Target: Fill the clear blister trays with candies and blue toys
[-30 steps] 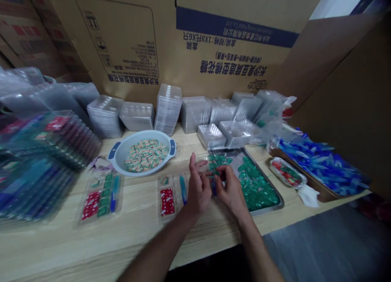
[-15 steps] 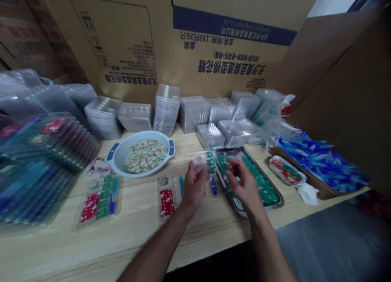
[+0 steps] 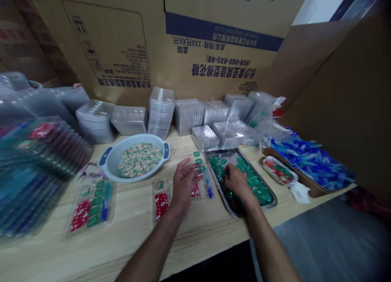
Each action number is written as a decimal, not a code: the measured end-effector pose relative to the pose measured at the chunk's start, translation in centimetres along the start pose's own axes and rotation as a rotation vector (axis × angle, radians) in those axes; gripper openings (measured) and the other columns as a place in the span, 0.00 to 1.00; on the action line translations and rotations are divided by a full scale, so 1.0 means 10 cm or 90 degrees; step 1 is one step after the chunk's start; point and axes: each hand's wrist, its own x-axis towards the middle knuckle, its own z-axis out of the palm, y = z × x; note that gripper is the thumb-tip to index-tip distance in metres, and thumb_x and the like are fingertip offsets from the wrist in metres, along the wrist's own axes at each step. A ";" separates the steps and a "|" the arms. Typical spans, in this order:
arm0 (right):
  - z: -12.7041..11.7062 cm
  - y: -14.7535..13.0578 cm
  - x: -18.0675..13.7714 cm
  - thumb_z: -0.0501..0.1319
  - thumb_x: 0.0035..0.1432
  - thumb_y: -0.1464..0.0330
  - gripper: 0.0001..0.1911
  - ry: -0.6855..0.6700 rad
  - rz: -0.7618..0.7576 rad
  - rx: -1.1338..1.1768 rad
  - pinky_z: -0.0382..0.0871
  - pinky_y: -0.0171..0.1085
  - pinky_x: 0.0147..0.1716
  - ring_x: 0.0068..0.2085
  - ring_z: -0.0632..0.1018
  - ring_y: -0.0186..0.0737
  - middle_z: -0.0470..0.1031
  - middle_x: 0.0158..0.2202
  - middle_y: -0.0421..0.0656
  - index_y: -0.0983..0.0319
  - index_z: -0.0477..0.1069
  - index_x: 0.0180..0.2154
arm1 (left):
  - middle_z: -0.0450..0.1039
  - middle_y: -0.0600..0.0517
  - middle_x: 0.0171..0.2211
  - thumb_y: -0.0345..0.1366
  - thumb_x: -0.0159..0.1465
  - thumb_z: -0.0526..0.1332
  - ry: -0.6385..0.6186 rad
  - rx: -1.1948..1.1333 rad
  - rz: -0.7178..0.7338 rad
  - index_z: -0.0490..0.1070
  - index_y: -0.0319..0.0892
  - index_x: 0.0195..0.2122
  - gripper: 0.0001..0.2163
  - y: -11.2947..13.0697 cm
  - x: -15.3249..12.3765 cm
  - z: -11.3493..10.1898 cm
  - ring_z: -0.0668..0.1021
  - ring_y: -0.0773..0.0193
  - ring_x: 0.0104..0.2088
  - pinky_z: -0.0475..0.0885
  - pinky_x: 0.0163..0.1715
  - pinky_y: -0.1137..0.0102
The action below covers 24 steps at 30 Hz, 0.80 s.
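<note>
My left hand point(image 3: 184, 182) is over a clear plastic tray point(image 3: 202, 192), its fingers stretched out and apart, with nothing visible in them. In that tray several green wrapped pieces point(image 3: 198, 161), a blue pen-like stick point(image 3: 209, 188) and part of a red patterned packet point(image 3: 195, 189) show; my hand hides the rest. My right hand point(image 3: 237, 180) dips into a metal tray point(image 3: 273, 202) of loose green pieces point(image 3: 259, 188). Its fingers are bent together, their tips hidden among the pieces. Left of my left hand lies another clear tray with a red packet point(image 3: 161, 204).
A pale blue basin point(image 3: 106, 168) of small striped packets stands behind a filled clear tray point(image 3: 88, 208). Stacked filled trays point(image 3: 33, 180) crowd the left. Clear trays point(image 3: 161, 111) line the cardboard box point(image 3: 122, 33). A foil dish point(image 3: 279, 171) and box of blue sticks point(image 3: 311, 160) are right.
My right hand has moved down into the green pieces. My left hand has opened from a pinch and shifted slightly left; the pinkish thing at its fingertips no longer shows. The view has shifted a little.
</note>
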 end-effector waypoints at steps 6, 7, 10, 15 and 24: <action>-0.10 0.13 -0.05 0.56 0.59 0.63 0.07 0.072 0.013 0.209 0.64 0.38 0.34 0.32 0.75 0.42 0.76 0.30 0.42 0.59 0.68 0.36 | 0.78 0.46 0.45 0.37 0.55 0.69 -0.007 0.005 -0.007 0.66 0.43 0.54 0.25 0.02 -0.03 0.02 0.81 0.61 0.39 0.76 0.42 0.62; -0.12 0.12 -0.07 0.56 0.59 0.61 0.08 0.086 0.003 0.258 0.65 0.38 0.33 0.31 0.75 0.42 0.75 0.30 0.42 0.59 0.67 0.35 | 0.78 0.46 0.44 0.37 0.55 0.69 -0.007 0.006 -0.009 0.66 0.42 0.54 0.25 0.02 -0.04 0.03 0.81 0.61 0.38 0.77 0.41 0.62; -0.16 0.01 -0.16 0.56 0.58 0.59 0.11 0.099 -0.028 0.406 0.66 0.38 0.32 0.30 0.73 0.40 0.73 0.29 0.40 0.59 0.68 0.37 | 0.78 0.46 0.43 0.36 0.55 0.69 -0.002 0.010 -0.012 0.67 0.42 0.53 0.24 0.00 -0.05 0.05 0.82 0.61 0.38 0.77 0.40 0.63; -0.23 -0.29 -0.29 0.58 0.58 0.59 0.10 0.060 -0.063 0.567 0.64 0.35 0.30 0.29 0.70 0.37 0.69 0.29 0.37 0.58 0.67 0.38 | 0.78 0.47 0.43 0.34 0.55 0.68 -0.016 0.030 -0.022 0.66 0.43 0.54 0.24 -0.05 -0.09 0.07 0.81 0.62 0.37 0.77 0.39 0.64; -0.33 -0.62 -0.40 0.53 0.58 0.66 0.04 0.130 -0.091 0.302 0.63 0.38 0.32 0.29 0.74 0.41 0.73 0.28 0.42 0.58 0.65 0.35 | 0.77 0.49 0.45 0.30 0.59 0.62 -0.017 0.079 0.035 0.67 0.44 0.54 0.21 -0.09 -0.13 0.10 0.80 0.62 0.39 0.78 0.37 0.69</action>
